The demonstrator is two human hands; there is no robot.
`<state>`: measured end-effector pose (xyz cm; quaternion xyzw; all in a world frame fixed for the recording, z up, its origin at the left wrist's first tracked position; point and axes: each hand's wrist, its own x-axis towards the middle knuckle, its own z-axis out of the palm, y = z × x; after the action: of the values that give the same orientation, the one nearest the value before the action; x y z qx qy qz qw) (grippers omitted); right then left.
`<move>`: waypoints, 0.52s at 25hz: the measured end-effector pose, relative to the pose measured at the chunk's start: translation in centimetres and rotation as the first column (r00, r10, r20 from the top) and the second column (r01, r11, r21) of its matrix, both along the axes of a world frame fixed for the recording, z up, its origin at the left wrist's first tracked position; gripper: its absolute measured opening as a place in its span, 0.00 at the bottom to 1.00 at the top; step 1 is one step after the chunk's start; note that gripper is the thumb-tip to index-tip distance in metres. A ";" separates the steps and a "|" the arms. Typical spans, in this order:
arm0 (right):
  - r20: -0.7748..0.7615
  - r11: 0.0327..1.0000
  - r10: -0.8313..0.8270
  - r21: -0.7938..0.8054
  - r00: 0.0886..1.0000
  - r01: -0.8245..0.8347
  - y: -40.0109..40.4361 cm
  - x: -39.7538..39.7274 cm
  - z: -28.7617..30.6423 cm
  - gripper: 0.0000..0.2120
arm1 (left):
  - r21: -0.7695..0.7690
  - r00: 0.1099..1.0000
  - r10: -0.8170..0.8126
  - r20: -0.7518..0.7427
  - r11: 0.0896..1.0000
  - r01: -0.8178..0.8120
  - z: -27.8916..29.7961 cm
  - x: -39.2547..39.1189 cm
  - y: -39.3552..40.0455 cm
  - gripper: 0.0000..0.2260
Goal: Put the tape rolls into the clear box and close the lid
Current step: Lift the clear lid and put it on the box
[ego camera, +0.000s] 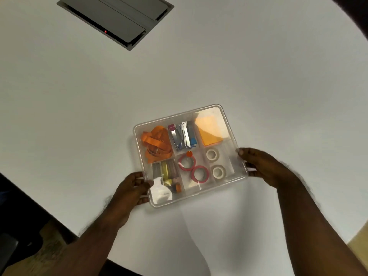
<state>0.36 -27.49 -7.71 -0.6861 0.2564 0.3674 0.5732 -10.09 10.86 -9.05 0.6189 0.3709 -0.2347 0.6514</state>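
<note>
A clear box (229,124) with several compartments lies on the white table, its clear lid on top. Two pink tape rolls (200,173) sit in the near middle compartment and two white tape rolls (212,154) in the near right one. My left hand (131,191) grips the box's near left corner. My right hand (260,164) grips its right edge near the front corner.
Other compartments hold orange bands (156,143), small staplers (182,137), orange sticky notes (209,132) and staple packs (166,172). A grey cable hatch (115,18) is set into the white table (79,96) at the far left. The table's curved edge runs near me.
</note>
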 end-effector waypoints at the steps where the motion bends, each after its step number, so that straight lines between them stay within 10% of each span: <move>1: -0.015 0.999 -0.002 0.034 1.000 0.002 -0.7 -1.4 -0.2 0.16 | -0.044 1.000 -0.018 -0.023 0.999 0.016 -0.1 -1.3 0.0 0.14; 13: 0.068 0.972 -0.227 0.085 0.972 0.221 -0.6 -5.5 -2.1 0.14 | -0.127 0.989 0.130 -0.071 0.982 -0.138 -1.3 -4.5 0.0 0.10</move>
<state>-5.13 -28.10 -9.80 -0.6440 0.2956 0.2831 0.6464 -14.64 10.83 -10.38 0.5408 0.4156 -0.2336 0.6930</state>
